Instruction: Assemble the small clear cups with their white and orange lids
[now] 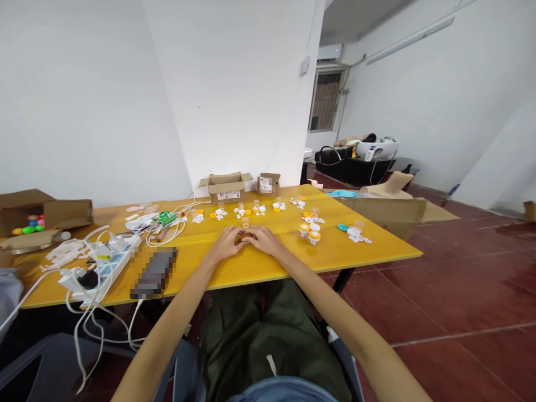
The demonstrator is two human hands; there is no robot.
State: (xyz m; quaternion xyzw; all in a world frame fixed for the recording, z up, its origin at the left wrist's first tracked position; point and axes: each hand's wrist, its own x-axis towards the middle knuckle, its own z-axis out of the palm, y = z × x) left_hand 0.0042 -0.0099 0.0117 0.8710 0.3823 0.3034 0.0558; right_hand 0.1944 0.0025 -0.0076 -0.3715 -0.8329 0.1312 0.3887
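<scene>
Both my hands meet on the yellow table [251, 268] in front of me. My left hand [226, 243] and my right hand [263, 240] have their fingers curled around a small brown-orange thing [243, 238] held between them; I cannot make out what it is. Just beyond my hands lie rows of small clear vials, orange caps [245, 212] and white plastic bits [218, 213]. Three small capped white vials [310, 231] stand to the right of my right hand.
A white power strip [109, 262] with tangled chargers and cables lies at the left, beside a blurred dark phone [153, 272]. Two small cardboard boxes [228, 187] stand at the far edge. An open box with coloured balls [31, 222] is at far left. Red tile floor lies to the right.
</scene>
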